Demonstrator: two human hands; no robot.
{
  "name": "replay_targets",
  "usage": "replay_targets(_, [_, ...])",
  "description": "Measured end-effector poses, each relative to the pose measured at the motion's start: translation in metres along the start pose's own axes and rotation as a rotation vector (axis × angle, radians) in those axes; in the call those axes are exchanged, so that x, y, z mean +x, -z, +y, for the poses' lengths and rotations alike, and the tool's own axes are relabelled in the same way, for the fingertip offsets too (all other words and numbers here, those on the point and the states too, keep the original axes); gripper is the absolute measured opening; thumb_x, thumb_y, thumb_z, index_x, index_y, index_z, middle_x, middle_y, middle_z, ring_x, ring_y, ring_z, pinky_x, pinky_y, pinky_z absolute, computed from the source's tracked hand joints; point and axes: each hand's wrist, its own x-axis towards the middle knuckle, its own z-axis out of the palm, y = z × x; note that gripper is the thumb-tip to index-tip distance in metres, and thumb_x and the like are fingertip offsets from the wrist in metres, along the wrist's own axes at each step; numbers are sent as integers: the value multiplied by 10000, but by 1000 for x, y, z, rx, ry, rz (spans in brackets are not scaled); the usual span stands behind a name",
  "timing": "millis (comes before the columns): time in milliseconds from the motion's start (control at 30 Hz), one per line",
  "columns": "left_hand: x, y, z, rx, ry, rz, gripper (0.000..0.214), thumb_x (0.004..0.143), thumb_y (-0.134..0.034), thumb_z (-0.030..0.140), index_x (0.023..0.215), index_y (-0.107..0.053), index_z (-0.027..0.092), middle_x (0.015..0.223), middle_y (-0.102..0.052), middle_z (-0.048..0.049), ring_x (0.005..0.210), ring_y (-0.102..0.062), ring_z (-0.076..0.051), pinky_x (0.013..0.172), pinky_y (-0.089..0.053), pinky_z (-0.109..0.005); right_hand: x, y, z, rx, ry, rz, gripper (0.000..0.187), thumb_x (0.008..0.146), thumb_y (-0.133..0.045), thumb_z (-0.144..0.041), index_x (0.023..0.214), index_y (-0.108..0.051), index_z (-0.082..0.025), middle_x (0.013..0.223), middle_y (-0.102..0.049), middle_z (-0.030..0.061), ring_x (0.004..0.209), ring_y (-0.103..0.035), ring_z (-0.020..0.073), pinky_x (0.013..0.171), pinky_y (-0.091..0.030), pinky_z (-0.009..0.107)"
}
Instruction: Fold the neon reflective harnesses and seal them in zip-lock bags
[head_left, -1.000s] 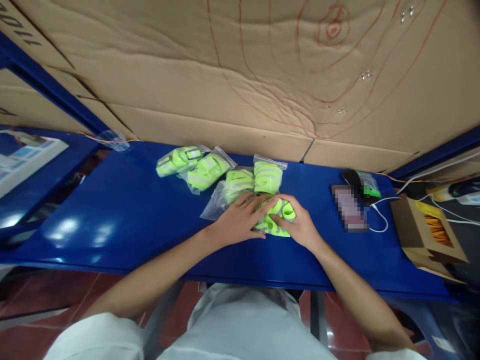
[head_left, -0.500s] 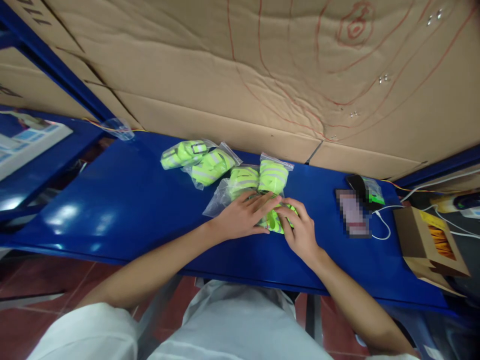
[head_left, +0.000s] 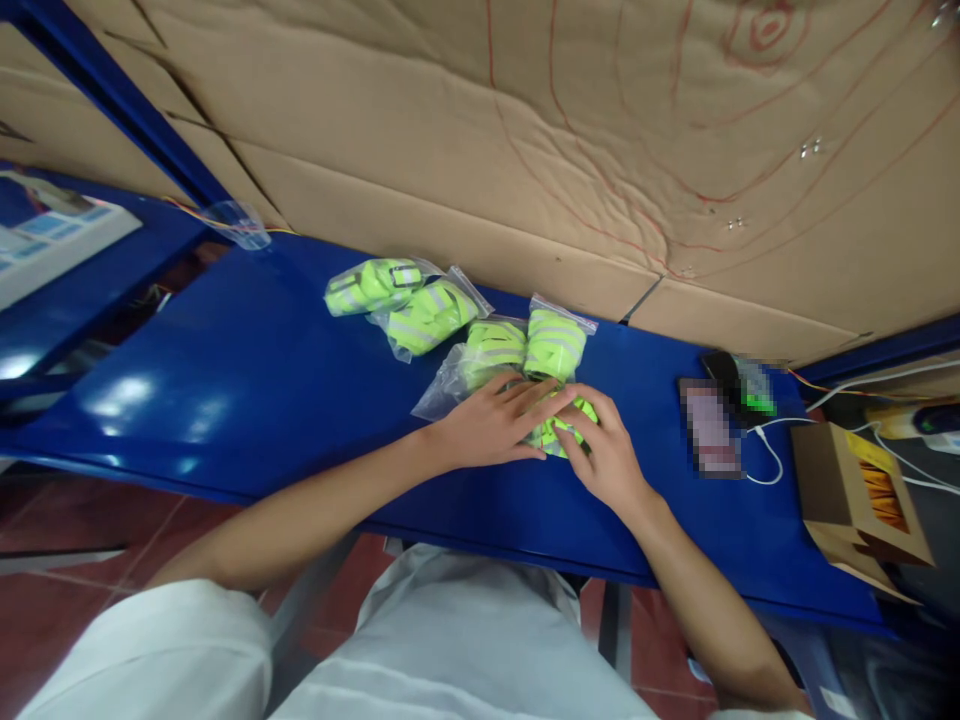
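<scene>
Both my hands rest on a loose neon-yellow reflective band (head_left: 559, 432) lying on the blue table (head_left: 255, 380). My left hand (head_left: 491, 428) lies flat over its left part with fingers stretched out. My right hand (head_left: 604, 455) curls its fingers around the band's right side and grips it. Just behind my hands sit two clear bags holding folded yellow bands, one (head_left: 487, 352) on the left and one (head_left: 555, 342) on the right. Two further bagged bands (head_left: 371, 285) (head_left: 427, 318) lie farther left.
A cardboard wall (head_left: 525, 150) with red pen lines backs the table. A phone (head_left: 706, 430) with a white cable (head_left: 765, 455) lies to the right, beside an open cardboard box (head_left: 855, 490). An empty clear bag (head_left: 236, 222) sits at the far left corner.
The view has shifted, so the table sits lower right. My right hand has closed more over the loose band, covering most of it. The left hand stays flat on it.
</scene>
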Motion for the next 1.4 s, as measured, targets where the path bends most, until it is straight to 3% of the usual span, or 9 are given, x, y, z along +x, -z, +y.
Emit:
replay_targets(233, [3, 3, 2, 24, 17, -66, 1154, 819, -824, 565, 1672, -157, 165, 1598, -479, -206, 1429, -506, -366, 1193, -334, -512, 1, -8, 0, 45, -118, 187, 285, 1025, -616, -282, 1298, -544, -245, 1307, -568, 134, 1265, -605, 265, 1024, -569, 457])
replay_targets(367, [3, 2, 2, 28, 12, -45, 1060, 894, -765, 523, 1677, -139, 178, 1535, -542, -198, 1374, -555, -341, 1180, -343, -495, 1, -7, 1, 50, -53, 128, 168, 1034, -598, -274, 1195, -637, -246, 1340, -581, 121, 1252, -621, 254, 996, -579, 398])
replay_targets(533, [3, 6, 4, 11, 20, -68, 1089, 875, -780, 536, 1677, -129, 189, 1489, -572, -193, 1324, -583, -344, 1166, -351, -489, 2, -2, 2, 81, 7, 56, 222, 1048, -517, -191, 1228, -647, -206, 1349, -617, 137, 1255, -637, 246, 1006, -570, 375])
replay_targets(733, [4, 7, 9, -28, 46, -88, 1090, 861, -802, 525, 1667, -149, 189, 1491, -567, -191, 1350, -566, -356, 1182, -334, -494, 4, -7, -8, 51, -71, 134, 140, 1033, -560, -193, 1153, -627, -217, 1142, -694, 94, 1073, -689, 214, 876, -585, 334])
replay_targets(833, [4, 5, 11, -53, 77, -77, 1194, 807, -851, 532, 1665, -110, 159, 1509, -551, -208, 1388, -543, -368, 1200, -328, -495, 3, -10, -9, -60, -111, 167, 222, 1025, -591, -239, 1244, -595, -198, 1137, -700, 116, 1044, -688, 248, 834, -587, 375])
replay_targets(967, [3, 0, 13, -115, 149, -28, 1368, 678, -947, 529, 1644, -77, 104, 1553, -508, -236, 1424, -525, -369, 1216, -342, -466, 3, -11, -6, -66, -19, 168, 248, 1005, -609, -198, 1253, -620, -198, 1123, -687, 120, 1082, -659, 267, 935, -574, 455])
replay_targets(1067, [2, -6, 12, -132, 171, 16, 1318, 632, -975, 514, 1597, -187, 85, 1517, -540, -254, 1411, -547, -374, 1213, -369, -465, 3, -11, -3, 21, 95, 200, 249, 970, -636, -137, 1204, -647, -219, 1120, -674, 107, 1103, -652, 251, 954, -581, 450])
replay_targets(1233, [3, -9, 11, -143, 117, 29, 1091, 676, -946, 528, 1490, -370, 84, 1424, -619, -230, 1337, -607, -370, 1203, -397, -481, 2, -14, 1, 81, 182, 147, 282, 956, -628, -119, 1208, -666, -238, 1198, -695, 105, 1222, -647, 280, 1028, -578, 502])
replay_targets(1400, [5, -1, 16, -81, 93, 1, 1128, 732, -910, 532, 1548, -294, 56, 1454, -594, -239, 1337, -592, -367, 1185, -397, -456, 2, -18, -1, 82, 149, 140, 273, 976, -611, -130, 1230, -651, -223, 1251, -700, 120, 1268, -645, 280, 1065, -568, 499])
